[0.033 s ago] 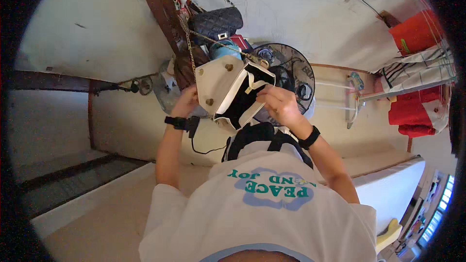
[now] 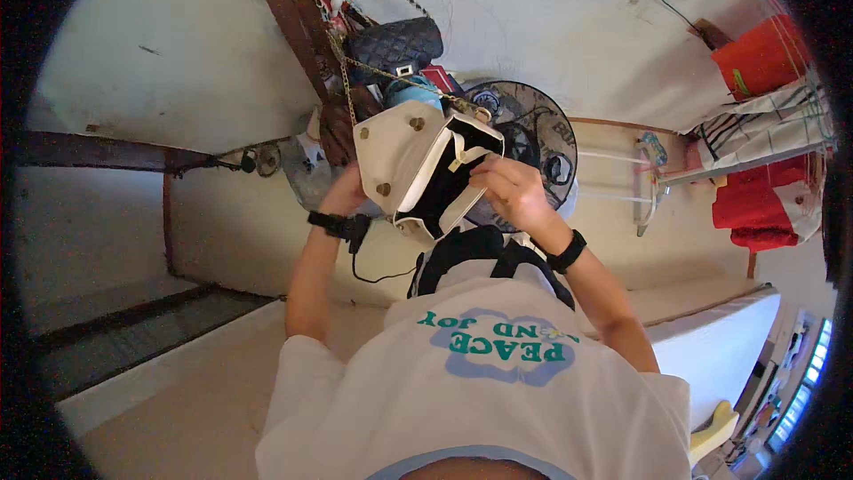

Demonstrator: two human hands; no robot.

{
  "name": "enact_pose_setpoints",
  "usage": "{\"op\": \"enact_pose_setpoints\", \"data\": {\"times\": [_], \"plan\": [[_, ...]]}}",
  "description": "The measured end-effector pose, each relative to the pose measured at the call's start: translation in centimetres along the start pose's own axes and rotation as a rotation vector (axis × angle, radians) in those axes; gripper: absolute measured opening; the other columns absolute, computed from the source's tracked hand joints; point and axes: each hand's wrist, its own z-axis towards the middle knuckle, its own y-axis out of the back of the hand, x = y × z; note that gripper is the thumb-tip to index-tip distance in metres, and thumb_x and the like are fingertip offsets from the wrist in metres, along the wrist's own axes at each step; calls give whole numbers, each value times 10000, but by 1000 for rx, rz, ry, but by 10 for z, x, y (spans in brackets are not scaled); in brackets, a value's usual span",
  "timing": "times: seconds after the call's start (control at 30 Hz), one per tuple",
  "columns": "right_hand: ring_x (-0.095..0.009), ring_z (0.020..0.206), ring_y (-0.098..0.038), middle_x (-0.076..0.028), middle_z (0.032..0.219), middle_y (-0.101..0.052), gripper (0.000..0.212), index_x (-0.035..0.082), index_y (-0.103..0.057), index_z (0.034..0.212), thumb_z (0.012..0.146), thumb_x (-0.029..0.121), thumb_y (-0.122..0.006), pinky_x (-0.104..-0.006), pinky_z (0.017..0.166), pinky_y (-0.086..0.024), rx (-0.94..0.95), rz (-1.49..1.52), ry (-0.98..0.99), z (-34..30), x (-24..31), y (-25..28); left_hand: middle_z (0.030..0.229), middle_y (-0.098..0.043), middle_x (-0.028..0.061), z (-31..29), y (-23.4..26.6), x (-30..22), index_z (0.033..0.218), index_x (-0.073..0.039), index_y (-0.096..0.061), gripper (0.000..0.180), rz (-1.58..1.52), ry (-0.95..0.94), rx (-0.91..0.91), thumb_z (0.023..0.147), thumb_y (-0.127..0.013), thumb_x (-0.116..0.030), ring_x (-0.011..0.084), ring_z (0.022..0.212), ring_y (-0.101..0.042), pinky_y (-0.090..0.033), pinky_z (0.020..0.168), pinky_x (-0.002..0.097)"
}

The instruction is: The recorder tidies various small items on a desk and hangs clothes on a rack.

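Observation:
A white handbag [image 2: 418, 160] with a raised, pointed flap and brass-coloured studs is in front of me, its dark inside showing. My right hand [image 2: 514, 194] pinches the rim of its opening on the right side. At the flap's left edge, my left hand [image 2: 348, 188] holds the bag from behind, most of its fingers hidden by the flap. A gold chain strap [image 2: 348, 89] rises from the bag. Both wrists wear black bands, and the left band [image 2: 336, 225] carries a small black device with a cable.
Behind the handbag hang a black quilted bag [image 2: 395, 43], a blue item [image 2: 414, 94] and a patterned round hat [image 2: 555, 133]. A dark wooden post [image 2: 284, 13] stands at upper left. Red cloths [image 2: 755, 204] hang from a rack [image 2: 737, 167] at right. A white board-like panel [image 2: 720, 347] lies lower right.
The handbag's flap has shifted very slightly left, and my left wrist has turned a little. My right hand keeps its place on the rim.

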Motion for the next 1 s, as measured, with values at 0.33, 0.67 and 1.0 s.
{"op": "enact_pose_setpoints", "data": {"times": [0.33, 0.67, 1.0], "plan": [[-244, 734, -605, -61, 866, -593, 150, 68, -588, 792, 652, 26, -620, -337, 624, -494, 56, -52, -38, 3, -1, 8, 1279, -461, 182, -36, -41, -63, 1274, 5, -437, 406, 369, -332, 9, 930, -450, -209, 222, 1181, -440, -350, 967, 353], [-241, 664, -594, -50, 843, -589, 120, 80, -595, 807, 687, 78, -592, -332, 578, -483, 224, -193, 92, 26, 0, 14, 1373, -365, 206, -26, -65, -48, 1294, 8, -418, 429, 826, -860, -391, 929, -443, -216, 275, 1292, -334, -268, 1048, 378], [-312, 664, -641, -147, 679, -630, 108, 58, -618, 687, 613, 116, -670, -395, 561, -493, 520, -218, -15, 50, 4, -4, 1339, -370, 222, -54, -103, -101, 1402, 10, -138, 999, 764, -110, 81, 698, -740, -362, 298, 1275, -341, -300, 1030, 386]]}}
